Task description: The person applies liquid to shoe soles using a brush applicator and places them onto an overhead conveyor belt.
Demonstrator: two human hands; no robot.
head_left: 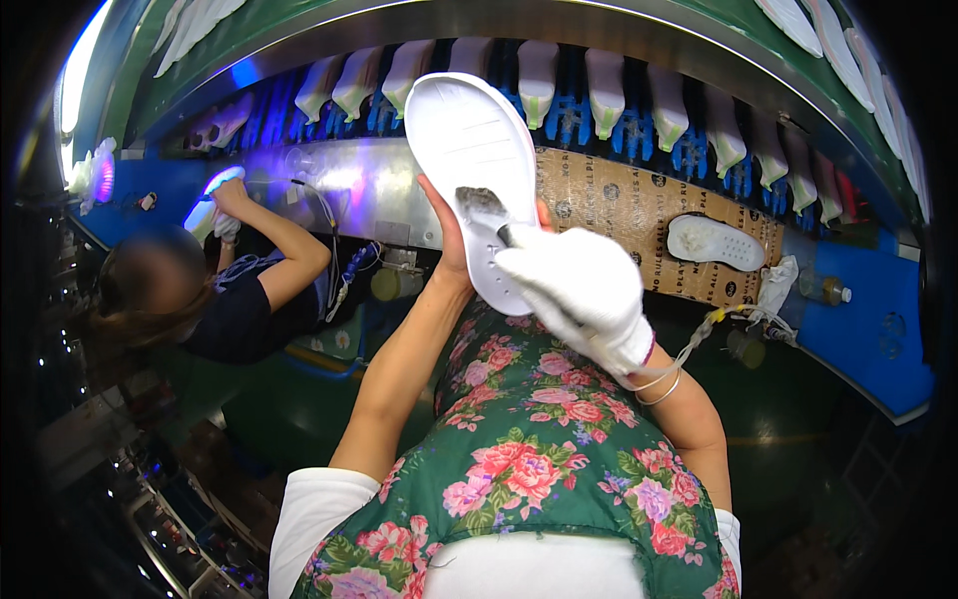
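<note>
While the left hand (pixel 448 238) props it up near the centre of the frame, the white sole (pixel 474 135) is raised over the near edge of the table (pixel 384 185), its inner face turned to my camera. From my distant seat I see the left fingers curled round it from behind: one side of the grip lies along its left rim, and fingertips show at its right rim. The right hand (pixel 587 285), in a white glove, has its fingers drawn in round what I take for a dark brush (pixel 482 203); the bristles seem to lie against the middle of the sole, but the glove hides most of the handle.

I judge the sole light and moulded from something foam-like, springy rather than brittle, so hard to break but likely to flex under pressure. Its smooth face could be slippery. I would hold it by the side rims around the narrow waist, with the palm backing it.

Its long axis runs steeply, leaning from upper left to lower right: the broad end points to the top of the frame, the narrower, hole-dotted end toward the flowered apron (pixel 529 469). Right of centre, a second sole (pixel 714 243) lies nearly crosswise on the cardboard (pixel 609 195).
</note>
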